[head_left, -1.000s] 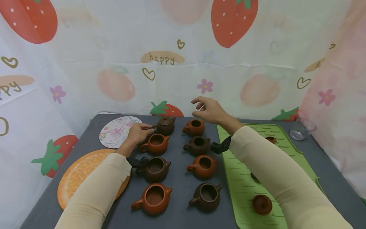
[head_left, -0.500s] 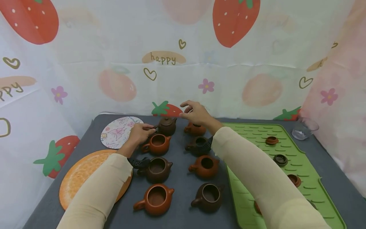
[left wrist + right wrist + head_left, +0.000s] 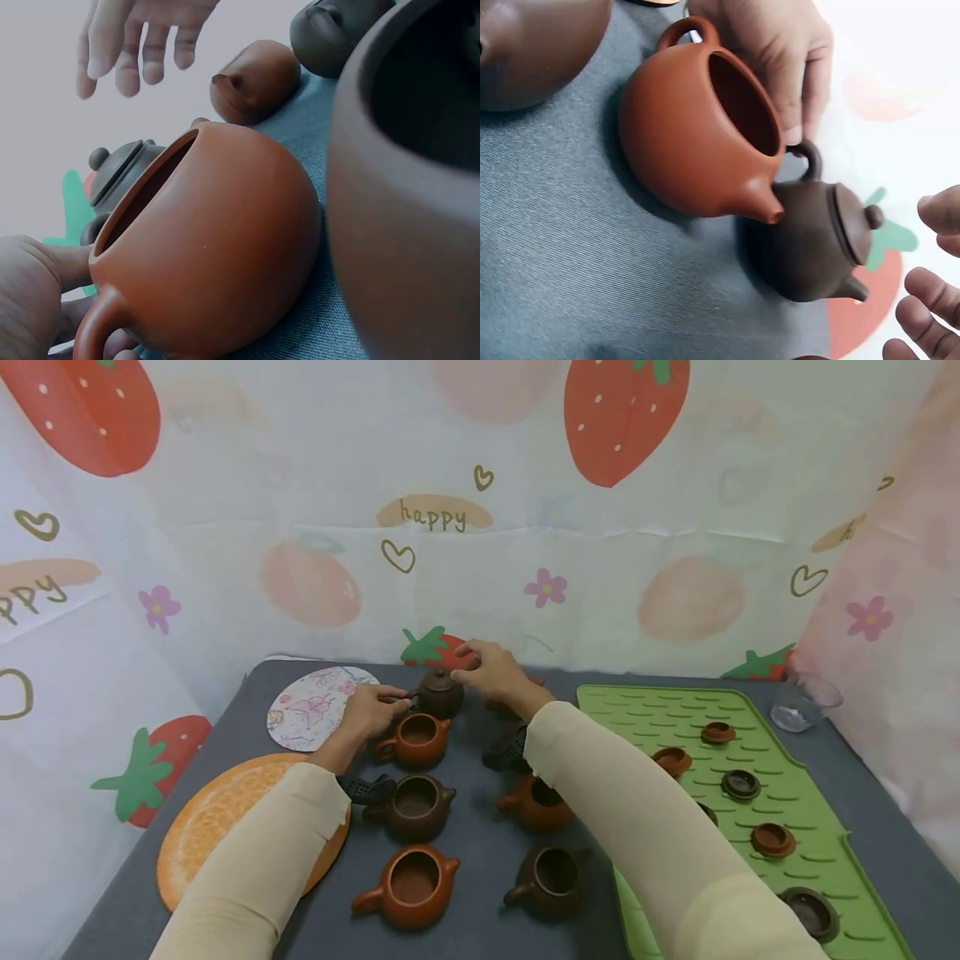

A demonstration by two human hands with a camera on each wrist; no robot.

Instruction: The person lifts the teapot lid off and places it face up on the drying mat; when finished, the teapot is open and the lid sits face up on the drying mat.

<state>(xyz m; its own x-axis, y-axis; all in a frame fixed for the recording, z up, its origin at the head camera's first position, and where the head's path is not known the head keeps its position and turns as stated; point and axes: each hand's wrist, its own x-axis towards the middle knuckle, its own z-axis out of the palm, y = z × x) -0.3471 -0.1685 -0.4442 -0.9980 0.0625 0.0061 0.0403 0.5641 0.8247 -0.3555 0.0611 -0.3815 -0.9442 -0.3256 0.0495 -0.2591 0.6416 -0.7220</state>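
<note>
A dark brown teapot [image 3: 441, 695] with its lid on stands at the back of the table. My left hand [image 3: 369, 710] pinches its handle [image 3: 811, 161] between thumb and fingers. To the teapot's right, my right hand [image 3: 498, 675] is raised with loosely bent fingers that hold nothing. In the right wrist view its fingertips are a short way from the lid's knob [image 3: 874, 217]. An orange-brown teapot [image 3: 423, 758] without a lid is just in front of the dark one. Behind my right hand and sleeve, the back teapots of the right column are mostly hidden.
More lidless teapots line up in two columns, such as an orange one [image 3: 416, 910] and a dark one [image 3: 555, 906]. Several loose lids [image 3: 772, 840] lie on a green mat [image 3: 637, 706]. An orange round mat [image 3: 217, 818], a patterned disc [image 3: 311, 706] and a clear cup [image 3: 806, 706] flank them.
My right hand has moved left and down, from above the right column to beside the dark teapot's lid. My left hand keeps its hold on the handle.
</note>
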